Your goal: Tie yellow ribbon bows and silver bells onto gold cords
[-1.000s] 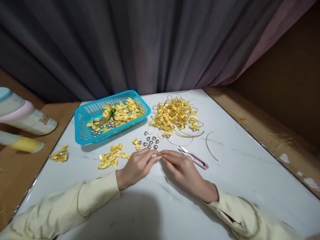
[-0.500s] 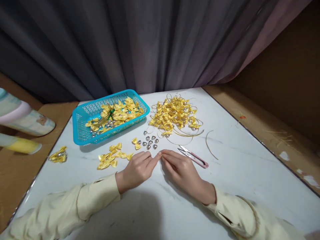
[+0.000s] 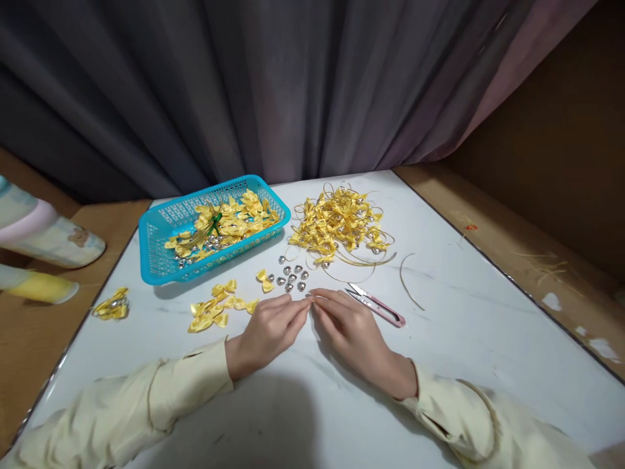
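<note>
White marbled tabletop (image 3: 469, 326); dark curtain (image 3: 278, 85) behind; hands (image 3: 268, 331) (image 3: 359, 335) together, grip too hidden to tell.

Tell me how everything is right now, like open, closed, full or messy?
Left hand: fingers pinched
Right hand: fingers pinched; anything held is hidden or too small to tell
Snips: lying down, blades apart
Silver pieces: loose
Blue basket: open-topped, partly filled
Yellow bow pile: messy, tangled
Short cord: loose, curved
Curtain: hanging in folds

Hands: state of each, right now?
Left hand: pinched closed; anything held is too small to tell.
Right hand: pinched closed too; anything held can't be made out.
</note>
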Demonstrator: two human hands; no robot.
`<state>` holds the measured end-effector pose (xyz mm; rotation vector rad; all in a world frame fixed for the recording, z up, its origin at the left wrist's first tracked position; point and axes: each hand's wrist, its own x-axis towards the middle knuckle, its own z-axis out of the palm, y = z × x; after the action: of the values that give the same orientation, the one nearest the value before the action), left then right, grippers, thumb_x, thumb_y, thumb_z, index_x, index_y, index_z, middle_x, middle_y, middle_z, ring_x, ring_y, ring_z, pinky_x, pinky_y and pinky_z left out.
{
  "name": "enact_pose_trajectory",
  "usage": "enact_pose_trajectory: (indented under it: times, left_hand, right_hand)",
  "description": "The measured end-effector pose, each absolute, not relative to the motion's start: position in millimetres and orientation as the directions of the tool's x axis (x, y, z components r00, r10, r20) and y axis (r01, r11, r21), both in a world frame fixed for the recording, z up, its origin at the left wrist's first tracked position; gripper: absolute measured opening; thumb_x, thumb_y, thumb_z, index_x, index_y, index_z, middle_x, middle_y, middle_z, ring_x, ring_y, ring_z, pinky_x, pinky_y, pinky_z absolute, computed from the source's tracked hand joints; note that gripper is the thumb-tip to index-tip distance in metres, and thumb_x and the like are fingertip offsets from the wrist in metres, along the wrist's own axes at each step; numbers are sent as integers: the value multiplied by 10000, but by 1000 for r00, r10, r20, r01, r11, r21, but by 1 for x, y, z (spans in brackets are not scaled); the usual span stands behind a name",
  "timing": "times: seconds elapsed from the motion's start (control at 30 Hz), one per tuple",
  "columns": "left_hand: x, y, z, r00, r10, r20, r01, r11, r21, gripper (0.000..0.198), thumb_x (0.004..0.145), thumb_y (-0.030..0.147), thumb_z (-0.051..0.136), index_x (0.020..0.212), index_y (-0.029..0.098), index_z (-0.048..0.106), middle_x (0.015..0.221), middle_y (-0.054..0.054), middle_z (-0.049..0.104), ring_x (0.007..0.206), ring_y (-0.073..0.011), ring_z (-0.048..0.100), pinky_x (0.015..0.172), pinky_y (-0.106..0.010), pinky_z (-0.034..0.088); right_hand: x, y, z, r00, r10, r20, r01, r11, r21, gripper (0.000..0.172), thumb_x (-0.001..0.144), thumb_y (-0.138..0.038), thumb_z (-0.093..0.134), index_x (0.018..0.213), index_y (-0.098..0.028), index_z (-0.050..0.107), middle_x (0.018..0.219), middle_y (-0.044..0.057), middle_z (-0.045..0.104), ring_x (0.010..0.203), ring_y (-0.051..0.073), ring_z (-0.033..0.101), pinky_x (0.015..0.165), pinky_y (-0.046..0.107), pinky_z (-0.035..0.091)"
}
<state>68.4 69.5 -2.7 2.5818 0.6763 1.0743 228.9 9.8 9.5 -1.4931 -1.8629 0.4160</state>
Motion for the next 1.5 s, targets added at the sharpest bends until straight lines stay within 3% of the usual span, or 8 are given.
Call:
enact_pose_trajectory:
  times: [0.1,0.23,0.33,0.47,1.0,1.37,1.5]
  left_hand:
    - [71,68,-1,551,703,449,356,-685,636,176,849,172,529,877,94,684,548,3,557,491,-86,483,501,-196,400]
    - [74,66,7,495,860,124,384,-345,857,214,822,250,553,844,100,704,423,70,365,399,-65,340,415,-194,293]
    - [75,66,11,479,873,-93,354,-95,930,253,809,309,560,867,109,702,395,83,329,377,-63,318,396,-192,267]
    - [76,67,12,462,857,-230,318,82,944,273,781,354,591,865,116,695,379,88,334,358,-60,318,380,-185,258]
    - [79,71,18,451,809,-376,225,305,925,323,711,415,666,827,115,687,391,86,363,344,-39,267,348,-180,190]
    - [78,70,18,505,799,-327,299,193,934,344,756,403,620,927,110,676,371,87,364,357,-61,303,380,-190,241]
    - [76,71,19,553,780,-291,305,135,943,315,782,393,591,910,115,667,374,86,372,371,-67,331,405,-190,274]
  right_hand:
    - [230,12,12,-48,972,229,662,203,-722,243,874,-149,452,964,-160,678,1056,69,670,944,188,618,842,328,501]
    - [231,15,17,-20,992,128,559,117,-821,233,845,-118,484,915,-175,699,995,48,691,909,165,633,823,284,489]
    - [231,16,19,-3,995,102,505,89,-858,232,836,-107,489,883,-177,706,956,39,699,868,149,639,794,257,485]
    - [231,17,20,9,996,90,483,74,-873,236,829,-101,487,864,-180,706,946,38,702,852,148,641,780,253,482]
    - [231,14,14,8,986,165,651,120,-750,225,855,-145,467,914,-182,681,970,49,692,883,181,629,789,302,485]
    - [234,14,21,4,992,123,678,88,-729,196,825,-116,481,846,-168,668,892,48,698,769,164,623,672,270,469]
    - [238,14,23,-56,978,202,730,178,-660,188,845,-152,456,840,-146,644,885,63,682,797,177,602,714,295,466]
